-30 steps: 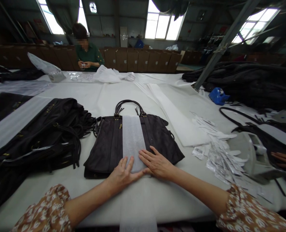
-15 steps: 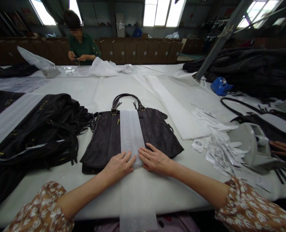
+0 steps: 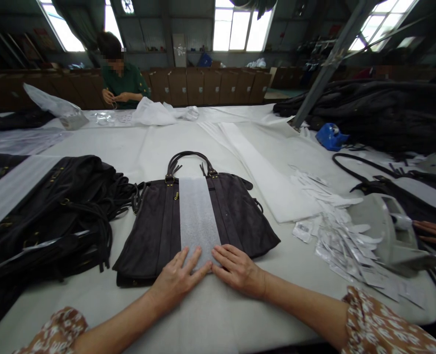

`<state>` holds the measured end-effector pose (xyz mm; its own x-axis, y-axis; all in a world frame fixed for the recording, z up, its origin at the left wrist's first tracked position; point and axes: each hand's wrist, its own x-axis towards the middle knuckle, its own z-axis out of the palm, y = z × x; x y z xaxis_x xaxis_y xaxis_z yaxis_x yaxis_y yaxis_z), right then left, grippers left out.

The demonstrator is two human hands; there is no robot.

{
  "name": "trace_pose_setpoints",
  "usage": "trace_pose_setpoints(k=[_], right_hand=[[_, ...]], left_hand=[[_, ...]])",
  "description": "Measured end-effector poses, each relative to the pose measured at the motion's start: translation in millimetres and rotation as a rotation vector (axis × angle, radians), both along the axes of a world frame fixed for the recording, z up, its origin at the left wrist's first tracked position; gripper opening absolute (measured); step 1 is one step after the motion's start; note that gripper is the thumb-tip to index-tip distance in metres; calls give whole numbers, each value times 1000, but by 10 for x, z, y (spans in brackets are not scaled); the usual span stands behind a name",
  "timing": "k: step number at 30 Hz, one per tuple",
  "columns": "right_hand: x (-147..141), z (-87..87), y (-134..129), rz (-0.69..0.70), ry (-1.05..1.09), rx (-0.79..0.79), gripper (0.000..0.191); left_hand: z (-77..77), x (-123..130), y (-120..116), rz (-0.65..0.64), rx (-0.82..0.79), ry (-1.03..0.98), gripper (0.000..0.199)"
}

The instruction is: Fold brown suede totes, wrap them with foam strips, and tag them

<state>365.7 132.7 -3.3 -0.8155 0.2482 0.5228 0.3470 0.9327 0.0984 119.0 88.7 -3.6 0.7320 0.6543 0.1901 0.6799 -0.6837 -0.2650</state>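
Note:
A dark handbag (image 3: 151, 231) lies flat on the white-covered table in front of me, its two looped handles (image 3: 189, 154) pointing away. A strip of thin white foam sheet (image 3: 197, 211) runs down the middle of the bag. My left hand (image 3: 181, 275) rests on the strip's near end at the bag's bottom edge, fingers stretched and a little apart. Beside it, my right hand (image 3: 238, 270) lies with fingers extended on the strip's right side and the bag's lower edge. Both hands press from above, their inner fingertips almost meeting. Whitish sheet continues faintly below the hands toward me.
Stacked dark bags (image 3: 73, 196) lie at left. White foam sheets (image 3: 262, 182) and a heap of small packets and tags (image 3: 346, 241) are on the right, beside a grey tape dispenser (image 3: 383, 231). A co-worker's hand (image 3: 433, 232) shows there. Another person (image 3: 124, 81) stands across the table.
The view has tilted up slightly, so the scene sits lower. Both hands stay at the bag's bottom edge; my left fingers are spread more, and the hands have come closer together.

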Motion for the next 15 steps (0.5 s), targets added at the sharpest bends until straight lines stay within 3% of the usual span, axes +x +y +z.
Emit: trace_pose_setpoints(k=[10, 15], right_hand=[[57, -38, -49, -18, -21, -101, 21], [-44, 114, -42, -102, 74, -298, 24]], left_hand=[[-3, 63, -50, 55, -71, 19, 67], [-21, 82, -45, 54, -51, 33, 73]])
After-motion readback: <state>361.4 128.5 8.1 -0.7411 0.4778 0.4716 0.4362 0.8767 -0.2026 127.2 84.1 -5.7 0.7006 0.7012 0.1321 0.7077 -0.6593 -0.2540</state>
